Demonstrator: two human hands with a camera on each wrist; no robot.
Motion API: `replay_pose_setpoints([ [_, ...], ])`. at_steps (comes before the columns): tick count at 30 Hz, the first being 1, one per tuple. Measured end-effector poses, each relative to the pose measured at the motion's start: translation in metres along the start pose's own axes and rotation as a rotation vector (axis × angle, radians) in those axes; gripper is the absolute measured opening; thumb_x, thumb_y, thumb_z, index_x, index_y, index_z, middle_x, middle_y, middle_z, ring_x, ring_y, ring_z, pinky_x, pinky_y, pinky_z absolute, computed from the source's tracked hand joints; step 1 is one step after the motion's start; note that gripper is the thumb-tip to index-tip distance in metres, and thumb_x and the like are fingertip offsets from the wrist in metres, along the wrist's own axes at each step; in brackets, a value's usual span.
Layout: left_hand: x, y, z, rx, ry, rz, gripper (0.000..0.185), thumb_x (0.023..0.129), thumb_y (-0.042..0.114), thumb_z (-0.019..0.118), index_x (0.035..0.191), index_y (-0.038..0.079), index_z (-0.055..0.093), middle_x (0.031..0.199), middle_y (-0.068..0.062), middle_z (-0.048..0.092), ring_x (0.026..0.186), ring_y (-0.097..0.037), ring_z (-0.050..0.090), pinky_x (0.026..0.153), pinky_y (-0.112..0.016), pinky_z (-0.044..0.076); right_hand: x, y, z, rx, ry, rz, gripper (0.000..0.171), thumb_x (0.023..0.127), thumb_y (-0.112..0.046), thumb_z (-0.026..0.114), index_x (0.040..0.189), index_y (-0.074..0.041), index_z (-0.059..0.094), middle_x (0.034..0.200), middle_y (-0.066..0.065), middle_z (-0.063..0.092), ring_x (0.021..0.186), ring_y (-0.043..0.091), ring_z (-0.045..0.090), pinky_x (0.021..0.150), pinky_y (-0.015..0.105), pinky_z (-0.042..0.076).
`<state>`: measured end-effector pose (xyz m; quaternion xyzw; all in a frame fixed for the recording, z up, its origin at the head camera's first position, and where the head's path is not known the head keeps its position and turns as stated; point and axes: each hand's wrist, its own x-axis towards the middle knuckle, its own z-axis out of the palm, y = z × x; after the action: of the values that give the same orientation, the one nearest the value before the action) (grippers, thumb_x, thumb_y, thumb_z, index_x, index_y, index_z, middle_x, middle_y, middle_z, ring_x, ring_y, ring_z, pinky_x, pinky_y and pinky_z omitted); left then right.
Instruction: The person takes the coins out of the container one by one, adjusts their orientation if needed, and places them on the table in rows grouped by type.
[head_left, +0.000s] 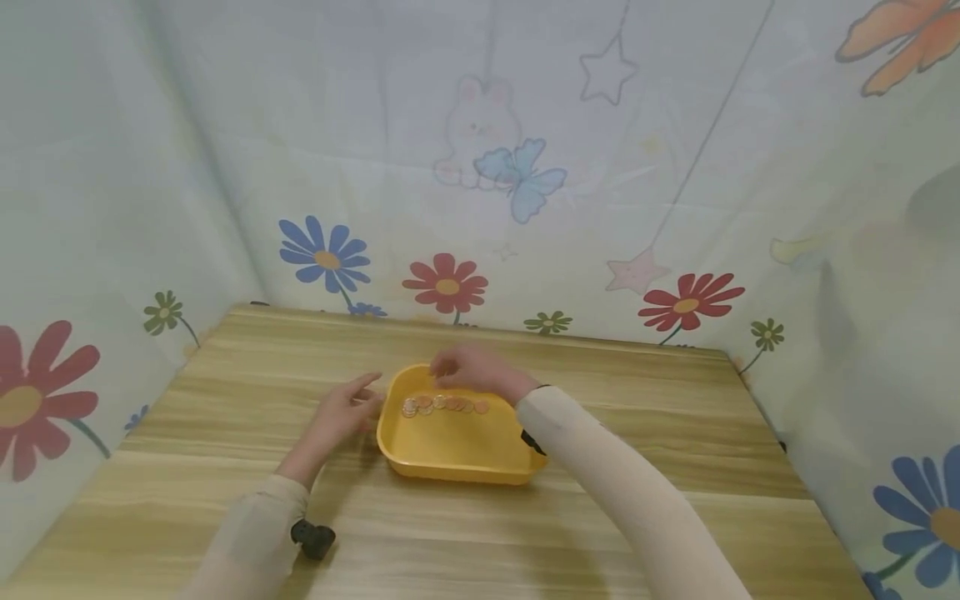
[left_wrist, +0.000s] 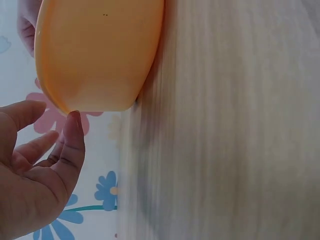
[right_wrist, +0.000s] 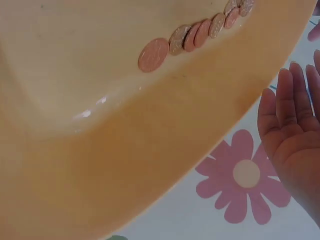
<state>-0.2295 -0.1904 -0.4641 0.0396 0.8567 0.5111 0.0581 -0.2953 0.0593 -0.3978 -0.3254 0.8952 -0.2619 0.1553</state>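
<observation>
A yellow plastic tray (head_left: 457,477) sits mid-table with a row of several copper coins (head_left: 442,404) along its far inner side. My left hand (head_left: 341,412) lies just left of the tray, fingers relaxed and holding nothing. In the left wrist view the left hand (left_wrist: 35,175) has its thumb tip right at the tray (left_wrist: 95,55) corner; contact is unclear. My right hand (head_left: 480,371) hovers over the tray's far rim. The right wrist view shows the right hand (right_wrist: 295,130) with straight fingers and an empty palm, beyond the tray (right_wrist: 150,150) edge and apart from the coins (right_wrist: 200,32).
The wooden table (head_left: 637,433) is enclosed at the back and both sides by a pale cloth (head_left: 525,183) printed with flowers. A black wrist-camera mount (head_left: 313,537) sits on my left sleeve. Bare wood surrounds the tray.
</observation>
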Motion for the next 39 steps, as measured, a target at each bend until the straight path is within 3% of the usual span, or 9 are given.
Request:
replay_pose_setpoints([
  [7,0.000,-0.002,0.009,-0.019,0.026,-0.032,0.055,0.106,0.020,0.055,0.156,0.003,0.039,0.126,-0.035,0.065,0.075,-0.015,0.068,0.069,-0.032,0.063,0.012,-0.001,0.011,-0.011,0.010,-0.033,0.025,0.097,-0.014,0.069,0.120,-0.004,0.072,0.122,0.011,0.076,0.115,0.025,0.070,0.105,0.036,0.057],
  [11,-0.002,0.000,0.017,-0.035,0.034,-0.068,0.055,0.107,0.024,0.053,0.157,0.006,0.039,0.125,-0.034,0.066,0.082,-0.019,0.070,0.071,-0.031,0.063,0.016,0.000,0.017,-0.021,0.010,-0.019,0.025,0.095,-0.011,0.069,0.119,-0.006,0.073,0.119,0.009,0.076,0.109,0.022,0.070,0.101,0.033,0.058],
  [18,-0.007,0.000,0.023,-0.058,0.071,-0.069,0.053,0.107,0.024,0.053,0.155,0.005,0.041,0.126,-0.034,0.066,0.088,-0.024,0.071,0.071,-0.026,0.059,0.021,0.000,0.027,0.036,-0.030,0.041,0.027,0.096,-0.015,0.070,0.122,-0.005,0.072,0.119,0.012,0.075,0.106,0.022,0.069,0.099,0.035,0.058],
  [23,-0.007,0.000,0.026,-0.077,0.098,-0.063,0.051,0.107,0.023,0.053,0.154,0.006,0.045,0.123,-0.033,0.068,0.082,-0.020,0.069,0.067,-0.023,0.055,0.022,0.003,0.036,0.113,-0.056,0.068,0.027,0.098,-0.013,0.068,0.122,-0.003,0.069,0.106,0.009,0.076,0.084,0.014,0.067,0.076,0.025,0.060],
  [27,-0.006,0.001,0.026,-0.082,0.118,-0.058,0.049,0.107,0.020,0.052,0.153,0.004,0.046,0.116,-0.032,0.070,0.075,-0.016,0.065,0.063,-0.022,0.053,0.026,0.006,0.042,0.133,-0.071,0.055,0.026,0.098,-0.010,0.066,0.121,0.000,0.069,0.096,0.011,0.076,0.080,0.026,0.071,0.064,0.027,0.059],
  [30,-0.005,0.000,0.027,-0.061,0.132,-0.054,0.048,0.106,0.019,0.052,0.152,0.003,0.047,0.111,-0.031,0.071,0.073,-0.015,0.063,0.063,-0.022,0.052,0.029,0.008,0.046,0.139,-0.075,0.064,0.027,0.098,-0.010,0.067,0.123,-0.001,0.069,0.100,0.015,0.077,0.087,0.033,0.073,0.062,0.025,0.056],
  [34,-0.005,0.000,0.028,-0.059,0.135,-0.068,0.049,0.106,0.019,0.052,0.152,0.004,0.047,0.113,-0.031,0.071,0.074,-0.017,0.065,0.064,-0.022,0.053,0.032,0.011,0.052,0.153,-0.070,0.074,0.028,0.096,-0.009,0.067,0.123,-0.001,0.069,0.104,0.016,0.077,0.082,0.025,0.070,0.061,0.018,0.052],
  [39,-0.004,0.002,0.032,-0.070,0.150,-0.087,0.049,0.105,0.018,0.051,0.153,0.006,0.046,0.117,-0.032,0.070,0.075,-0.018,0.068,0.063,-0.022,0.054,0.035,0.013,0.060,0.182,-0.034,0.070,0.026,0.095,-0.009,0.070,0.118,0.001,0.070,0.108,0.017,0.077,0.080,0.016,0.066,0.068,0.018,0.054],
])
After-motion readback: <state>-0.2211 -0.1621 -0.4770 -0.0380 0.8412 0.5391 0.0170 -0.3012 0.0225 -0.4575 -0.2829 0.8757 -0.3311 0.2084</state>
